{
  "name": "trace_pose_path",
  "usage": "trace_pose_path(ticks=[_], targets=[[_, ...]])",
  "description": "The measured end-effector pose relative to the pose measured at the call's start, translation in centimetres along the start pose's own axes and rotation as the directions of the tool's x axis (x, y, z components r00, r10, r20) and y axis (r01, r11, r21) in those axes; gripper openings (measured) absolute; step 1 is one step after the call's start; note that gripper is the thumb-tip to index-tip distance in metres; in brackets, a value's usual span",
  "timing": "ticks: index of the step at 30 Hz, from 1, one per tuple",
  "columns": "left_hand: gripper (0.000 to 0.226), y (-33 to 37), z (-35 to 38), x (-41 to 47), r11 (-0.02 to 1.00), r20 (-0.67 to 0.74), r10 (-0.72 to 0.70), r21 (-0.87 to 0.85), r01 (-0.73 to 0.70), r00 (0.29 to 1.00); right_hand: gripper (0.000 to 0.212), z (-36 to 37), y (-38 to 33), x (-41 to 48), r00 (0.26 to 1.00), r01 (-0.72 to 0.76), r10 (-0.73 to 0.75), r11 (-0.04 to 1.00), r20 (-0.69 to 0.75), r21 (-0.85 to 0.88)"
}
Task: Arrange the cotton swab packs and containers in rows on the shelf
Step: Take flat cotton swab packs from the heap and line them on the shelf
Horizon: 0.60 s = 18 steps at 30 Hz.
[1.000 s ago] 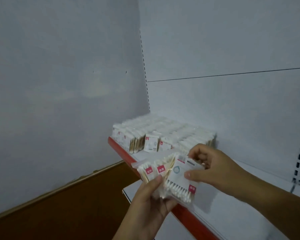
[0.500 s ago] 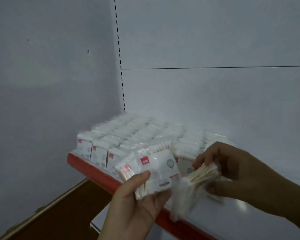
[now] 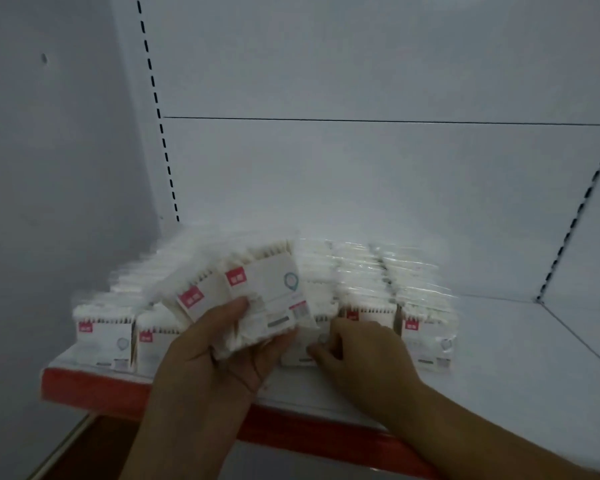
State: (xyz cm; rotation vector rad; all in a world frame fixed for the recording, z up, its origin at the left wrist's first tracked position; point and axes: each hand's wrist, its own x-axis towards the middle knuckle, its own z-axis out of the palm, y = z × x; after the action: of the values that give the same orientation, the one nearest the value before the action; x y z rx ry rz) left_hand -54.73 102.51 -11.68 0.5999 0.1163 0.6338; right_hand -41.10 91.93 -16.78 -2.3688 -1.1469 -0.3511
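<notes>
Packs of cotton swabs, the shelved rows (image 3: 395, 278), stand upright and tight together on the left part of the white shelf (image 3: 516, 358). Their labels face forward and the rows reach back toward the rear panel (image 3: 361, 185) at 12 o'clock. The left hand (image 3: 222, 358), in front of the rows at mid-view, grips a fan of packs (image 3: 264, 289); its thumb presses on their labelled fronts and its fingers curl behind them. At its 3 o'clock the right hand (image 3: 364, 355) reaches in from 5 o'clock, knuckles up. Its fingers curl against a front-row pack (image 3: 297, 351), which is partly hidden behind the fan. Blur makes it impossible to tell whether those fingers pinch that pack or only touch it. The shelf's red front lip (image 3: 94, 386) runs below both hands, at 6 o'clock.
</notes>
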Motion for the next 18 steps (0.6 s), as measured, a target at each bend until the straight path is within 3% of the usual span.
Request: trace_pose_path(ticks=[4, 7, 9, 10, 12, 15, 18], targets=[[0.023, 0.2, -0.3, 0.2, 0.990, 0.019, -0.069, 0.128, 0.066, 0.997, 0.045, -0.7, -0.1, 0.0, 0.999, 0.014, -0.009, 0.990, 0.037, -0.142], [0.021, -0.3, -0.3, 0.2, 0.976, 0.075, -0.132, 0.186, 0.116, 0.988, 0.045, -2.7, -0.1, -0.4, 0.999, -0.046, 0.048, 0.989, 0.005, -0.139], [0.021, -0.6, -0.2, 0.4, 0.970, 0.111, -0.153, 0.206, 0.128, 0.982, 0.044, -5.2, -0.2, -0.6, 0.992, -0.102, 0.103, 0.995, -0.079, 0.013], [0.023, -0.8, -0.1, 0.4, 0.968, 0.116, -0.156, 0.217, 0.129, 0.981, 0.040, -6.6, -0.3, -0.7, 0.986, -0.107, 0.129, 0.975, -0.102, 0.197], [0.031, -1.5, 0.2, 0.7, 0.959, 0.124, -0.168, 0.250, 0.133, 0.978, 0.032, -9.2, -0.8, -0.7, 0.991, -0.048, 0.108, 0.829, -0.075, 0.557], [0.043, -3.0, 1.3, 0.5, 0.925, 0.146, -0.204, 0.352, 0.142, 0.968, 0.035, -10.7, -1.6, -0.8, 0.999, 0.054, -0.047, 0.805, -0.027, 0.591], [0.030, -3.3, 1.8, 0.3, 0.927, 0.115, -0.110, 0.371, 0.060, 0.987, 0.019, -11.3, 0.1, -0.5, 0.984, 0.074, 0.041, 0.794, -0.175, 0.604]])
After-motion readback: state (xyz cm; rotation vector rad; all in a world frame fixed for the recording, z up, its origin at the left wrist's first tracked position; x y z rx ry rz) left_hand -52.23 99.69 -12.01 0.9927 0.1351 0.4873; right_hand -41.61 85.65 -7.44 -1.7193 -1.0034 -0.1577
